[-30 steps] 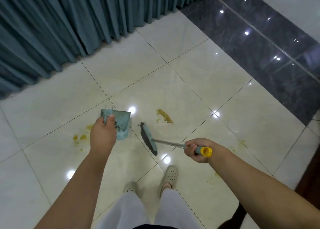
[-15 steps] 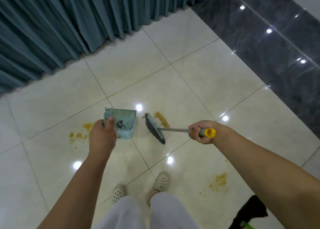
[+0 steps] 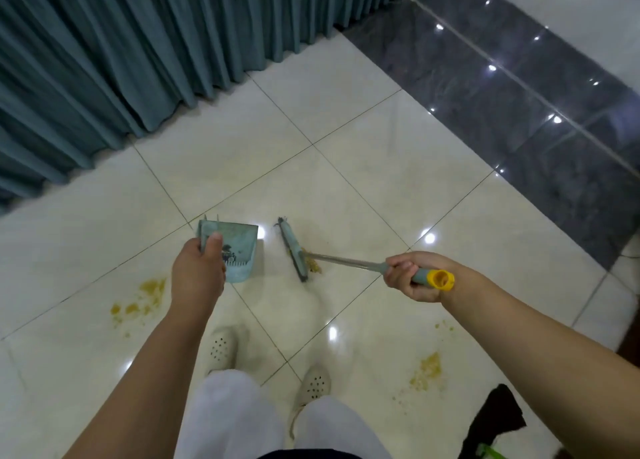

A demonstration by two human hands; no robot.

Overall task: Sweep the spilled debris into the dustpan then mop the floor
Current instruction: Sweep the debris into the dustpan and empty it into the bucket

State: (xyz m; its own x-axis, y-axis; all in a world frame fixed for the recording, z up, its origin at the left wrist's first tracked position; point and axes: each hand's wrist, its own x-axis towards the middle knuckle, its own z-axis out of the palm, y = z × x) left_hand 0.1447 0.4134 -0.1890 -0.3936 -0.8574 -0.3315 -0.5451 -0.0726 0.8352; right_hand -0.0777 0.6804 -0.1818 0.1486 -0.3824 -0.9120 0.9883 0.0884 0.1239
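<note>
My left hand (image 3: 199,273) grips the handle of a teal dustpan (image 3: 239,250) that rests on the pale tiled floor, its mouth facing right. My right hand (image 3: 412,278) grips the grey-and-yellow handle of a small broom (image 3: 293,249). The broom head stands on the floor just right of the dustpan's mouth, with a small pile of yellow debris (image 3: 313,263) lying behind it, on the side away from the dustpan. More yellow debris lies in a patch at the left (image 3: 145,297) and another at the lower right (image 3: 427,372).
A teal curtain (image 3: 138,60) hangs along the far left. A dark polished floor strip (image 3: 519,112) runs along the right. My two feet in pale clogs (image 3: 221,347) stand below the dustpan. A black object (image 3: 495,420) with a green part lies at the bottom right.
The broom head has passed over the debris pile toward the dustpan, so the pile now lies behind it. The view has shifted, showing more of the lower-right debris patch.
</note>
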